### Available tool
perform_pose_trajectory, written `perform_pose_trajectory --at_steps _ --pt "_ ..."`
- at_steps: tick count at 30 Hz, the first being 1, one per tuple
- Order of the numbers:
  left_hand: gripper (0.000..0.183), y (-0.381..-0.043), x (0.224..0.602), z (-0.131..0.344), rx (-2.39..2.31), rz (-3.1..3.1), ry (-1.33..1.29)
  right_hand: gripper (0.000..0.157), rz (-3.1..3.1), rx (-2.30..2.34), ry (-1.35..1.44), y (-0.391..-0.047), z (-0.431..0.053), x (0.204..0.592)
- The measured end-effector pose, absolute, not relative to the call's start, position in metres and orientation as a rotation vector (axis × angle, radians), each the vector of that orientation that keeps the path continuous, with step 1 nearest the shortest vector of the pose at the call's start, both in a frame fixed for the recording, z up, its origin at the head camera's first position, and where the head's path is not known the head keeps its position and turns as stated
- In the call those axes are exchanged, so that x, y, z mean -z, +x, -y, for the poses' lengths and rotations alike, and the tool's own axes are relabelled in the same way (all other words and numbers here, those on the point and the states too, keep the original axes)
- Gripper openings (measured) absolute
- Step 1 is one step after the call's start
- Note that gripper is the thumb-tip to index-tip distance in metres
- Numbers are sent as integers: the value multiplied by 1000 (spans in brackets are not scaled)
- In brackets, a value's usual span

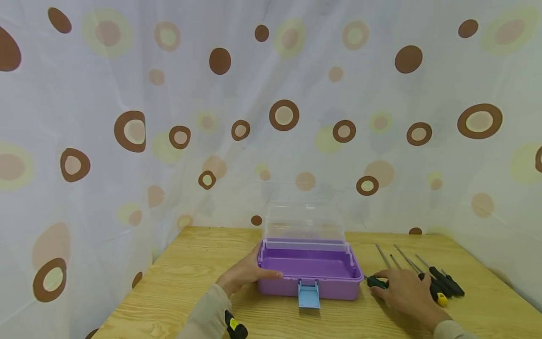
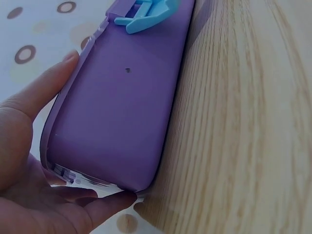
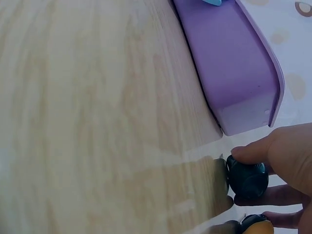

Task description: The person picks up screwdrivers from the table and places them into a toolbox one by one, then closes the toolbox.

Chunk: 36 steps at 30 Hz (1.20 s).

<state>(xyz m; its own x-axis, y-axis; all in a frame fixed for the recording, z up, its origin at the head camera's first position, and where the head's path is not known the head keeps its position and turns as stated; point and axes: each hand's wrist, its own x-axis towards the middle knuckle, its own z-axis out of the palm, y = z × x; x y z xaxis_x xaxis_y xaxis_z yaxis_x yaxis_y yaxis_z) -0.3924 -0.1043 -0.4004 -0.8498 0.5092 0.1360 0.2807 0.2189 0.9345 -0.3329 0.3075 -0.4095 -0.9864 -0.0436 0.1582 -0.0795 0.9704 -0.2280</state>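
A purple plastic toolbox stands on the table with its clear lid tipped up at the back and its light-blue latch hanging down in front. My left hand grips the box's left end, thumb over the front rim and fingers along the side, as the left wrist view confirms. Just right of the box, my right hand pinches the dark green handle of a screwdriver between thumb and fingers. That handle is low over the tabletop; most of its shaft is hidden in the right wrist view.
Several more screwdrivers with black handles lie side by side under and beyond the right hand, shafts pointing away. One has a yellow handle end. A black-and-yellow handle lies by the left sleeve. A dotted curtain hangs behind the wooden table.
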Motion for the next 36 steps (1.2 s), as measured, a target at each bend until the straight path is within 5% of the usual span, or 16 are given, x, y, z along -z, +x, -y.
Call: perform_pose_trajectory --at_steps 18,36 --pt "116 -390 399 104 -1683 -2294 741 35 2916 -416 46 -337 -311 410" --pt "117 -392 399 105 -1669 -2279 776 49 2777 -649 117 -336 -336 397"
